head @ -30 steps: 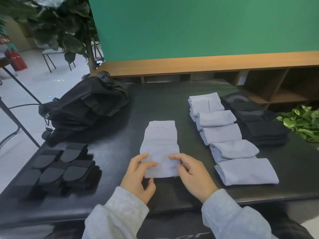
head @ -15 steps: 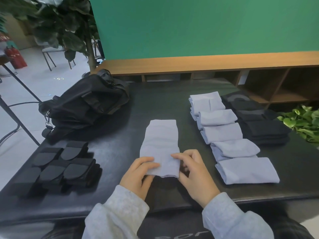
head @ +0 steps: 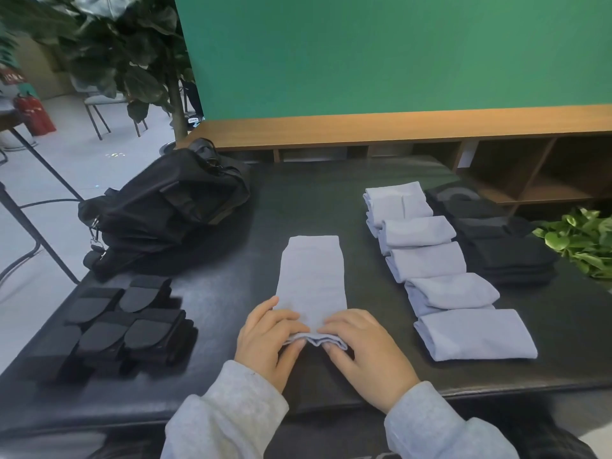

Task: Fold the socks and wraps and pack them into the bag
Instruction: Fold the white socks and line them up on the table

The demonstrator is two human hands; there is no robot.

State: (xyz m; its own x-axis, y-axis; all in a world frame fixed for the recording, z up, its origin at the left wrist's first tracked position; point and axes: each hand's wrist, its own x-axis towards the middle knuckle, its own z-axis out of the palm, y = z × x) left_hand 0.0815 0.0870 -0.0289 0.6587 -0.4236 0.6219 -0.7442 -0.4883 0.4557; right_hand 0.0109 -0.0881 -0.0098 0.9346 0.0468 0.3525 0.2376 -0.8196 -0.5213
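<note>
Grey sock [head: 313, 279] mid-fold, near end pinched by left hand [head: 265, 339] & right hand [head: 364, 349]; five folded greys [head: 440, 273] done, bag [head: 165, 207] apparently unpacked.

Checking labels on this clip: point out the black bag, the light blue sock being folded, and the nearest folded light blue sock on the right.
Black fabric bag [head: 165, 207], head view, its middle.
Light blue sock being folded [head: 313, 273], head view, flat middle.
Nearest folded light blue sock [head: 475, 334], head view, its top face.

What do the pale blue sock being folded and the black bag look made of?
Pale blue sock: soft matte knit, probably cotton blend; it creases where the hands pinch it. Black bag: slightly shiny woven synthetic, likely nylon; slumps in stiff folds.
</note>
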